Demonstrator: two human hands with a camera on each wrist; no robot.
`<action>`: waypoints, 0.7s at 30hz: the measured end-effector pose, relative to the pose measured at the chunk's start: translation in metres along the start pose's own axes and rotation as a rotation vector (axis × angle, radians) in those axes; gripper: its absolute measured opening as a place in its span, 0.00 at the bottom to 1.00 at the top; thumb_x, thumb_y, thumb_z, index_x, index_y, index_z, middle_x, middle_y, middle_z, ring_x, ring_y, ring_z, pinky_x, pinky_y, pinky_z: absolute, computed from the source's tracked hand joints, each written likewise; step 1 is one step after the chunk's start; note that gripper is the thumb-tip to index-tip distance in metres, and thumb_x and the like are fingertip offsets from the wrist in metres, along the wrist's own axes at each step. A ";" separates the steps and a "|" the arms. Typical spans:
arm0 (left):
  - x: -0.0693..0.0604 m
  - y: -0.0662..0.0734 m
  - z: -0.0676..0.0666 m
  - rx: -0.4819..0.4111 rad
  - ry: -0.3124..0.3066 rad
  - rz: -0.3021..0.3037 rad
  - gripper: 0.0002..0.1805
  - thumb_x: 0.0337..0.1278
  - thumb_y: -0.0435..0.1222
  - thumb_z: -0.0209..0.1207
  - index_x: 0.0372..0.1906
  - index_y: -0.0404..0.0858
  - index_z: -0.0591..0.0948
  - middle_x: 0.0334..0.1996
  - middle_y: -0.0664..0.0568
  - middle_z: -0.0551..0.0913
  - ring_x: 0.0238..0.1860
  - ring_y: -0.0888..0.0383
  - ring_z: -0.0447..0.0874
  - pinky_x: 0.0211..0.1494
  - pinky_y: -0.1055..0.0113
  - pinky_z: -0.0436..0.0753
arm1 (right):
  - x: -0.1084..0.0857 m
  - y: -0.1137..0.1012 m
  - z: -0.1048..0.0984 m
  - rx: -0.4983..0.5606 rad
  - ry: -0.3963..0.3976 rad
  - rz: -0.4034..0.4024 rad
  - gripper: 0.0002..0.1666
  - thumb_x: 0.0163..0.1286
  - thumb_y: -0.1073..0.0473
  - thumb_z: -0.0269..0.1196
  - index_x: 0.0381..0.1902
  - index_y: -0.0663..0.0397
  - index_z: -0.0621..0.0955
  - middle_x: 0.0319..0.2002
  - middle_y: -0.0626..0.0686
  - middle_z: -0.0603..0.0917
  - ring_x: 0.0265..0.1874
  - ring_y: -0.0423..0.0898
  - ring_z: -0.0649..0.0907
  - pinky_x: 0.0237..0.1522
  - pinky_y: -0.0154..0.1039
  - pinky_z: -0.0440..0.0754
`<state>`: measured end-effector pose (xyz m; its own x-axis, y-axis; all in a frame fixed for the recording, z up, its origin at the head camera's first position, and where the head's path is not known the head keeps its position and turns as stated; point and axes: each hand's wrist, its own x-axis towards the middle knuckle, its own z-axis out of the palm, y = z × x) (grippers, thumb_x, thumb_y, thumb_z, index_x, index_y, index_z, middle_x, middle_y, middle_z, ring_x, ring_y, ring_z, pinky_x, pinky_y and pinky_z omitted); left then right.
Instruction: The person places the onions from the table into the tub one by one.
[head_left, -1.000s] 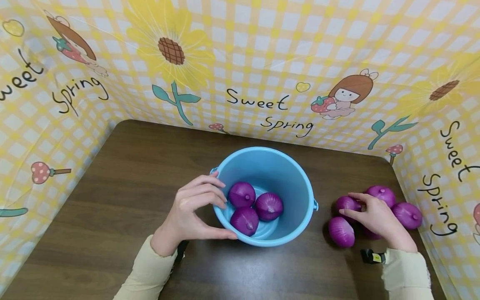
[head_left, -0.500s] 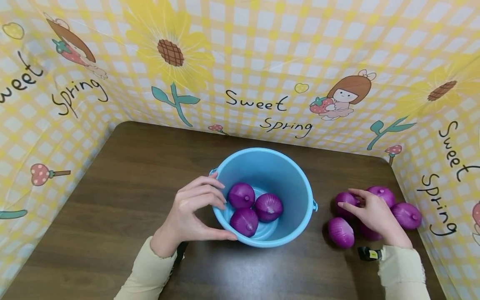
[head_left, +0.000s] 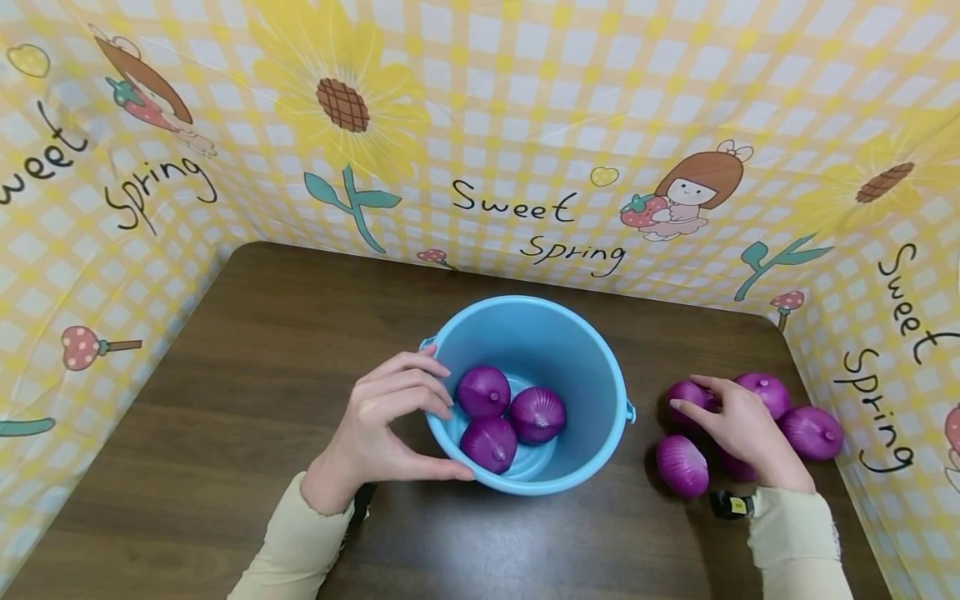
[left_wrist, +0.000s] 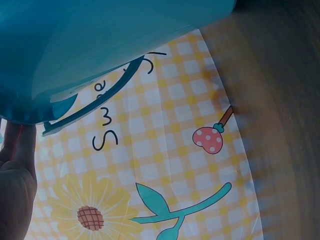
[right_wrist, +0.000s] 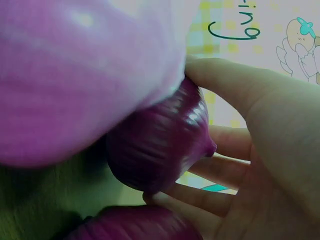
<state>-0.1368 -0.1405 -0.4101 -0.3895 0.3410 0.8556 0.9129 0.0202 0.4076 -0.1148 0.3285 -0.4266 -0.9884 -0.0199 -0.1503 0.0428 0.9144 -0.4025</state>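
**Three onions (head_left: pixel 537 414) in one blue bucket (head_left: pixel 577 358), five more onions beside it**

Nearest to you are your two pale sleeves (head_left: pixel 795 542), with a black device (head_left: pixel 731 504) at each wrist. Your left hand (head_left: pixel 386 417) grips the bucket's rim, its thumb spread well away from the fingers, which hook over the edge. Your right hand (head_left: pixel 738 425) is part-curled round one onion, the held onion (head_left: pixel 686 402), with thumb and fingers on opposite sides; whether it is clear of the table (head_left: pixel 225 433), you cannot tell.

The other four onions crowd that hand: the front onion (head_left: pixel 682 467) just before it, an under-hand onion (head_left: pixel 738 467) mostly covered by it, and two past it, the right-edge onion (head_left: pixel 812 433) and the back onion (head_left: pixel 763 393). In the right wrist view, a big blurred onion blocks part of the held one.

The bucket stands upright, left of that group; its three onions lie close together toward your left hand. One bucket handle (left_wrist: pixel 100 105) hangs down the outside.

Farthest off, a yellow checked cloth (head_left: pixel 510 108) with flowers and "Sweet Spring" lettering borders the table.
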 end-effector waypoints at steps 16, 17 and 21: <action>0.000 0.001 -0.001 0.000 0.001 0.008 0.30 0.33 0.58 0.82 0.27 0.38 0.83 0.29 0.52 0.85 0.44 0.47 0.82 0.65 0.40 0.75 | -0.003 -0.007 -0.006 0.033 0.085 -0.014 0.42 0.75 0.38 0.62 0.67 0.71 0.72 0.63 0.76 0.72 0.62 0.73 0.72 0.60 0.72 0.71; 0.000 0.001 -0.001 0.001 0.002 0.008 0.30 0.33 0.58 0.82 0.27 0.39 0.83 0.29 0.52 0.85 0.44 0.47 0.82 0.65 0.40 0.75 | -0.003 -0.007 -0.006 0.035 0.089 -0.014 0.42 0.75 0.38 0.61 0.67 0.70 0.72 0.63 0.76 0.72 0.61 0.73 0.73 0.59 0.71 0.72; 0.001 0.001 0.000 0.002 0.003 0.009 0.30 0.33 0.58 0.82 0.27 0.38 0.83 0.29 0.52 0.85 0.44 0.47 0.82 0.65 0.40 0.75 | -0.004 -0.009 -0.006 0.042 0.103 -0.024 0.41 0.75 0.39 0.61 0.67 0.71 0.73 0.63 0.76 0.73 0.57 0.71 0.77 0.55 0.69 0.77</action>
<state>-0.1363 -0.1407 -0.4090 -0.3821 0.3381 0.8601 0.9165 0.0196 0.3994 -0.1118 0.3224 -0.4170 -0.9989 0.0026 -0.0474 0.0234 0.8964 -0.4426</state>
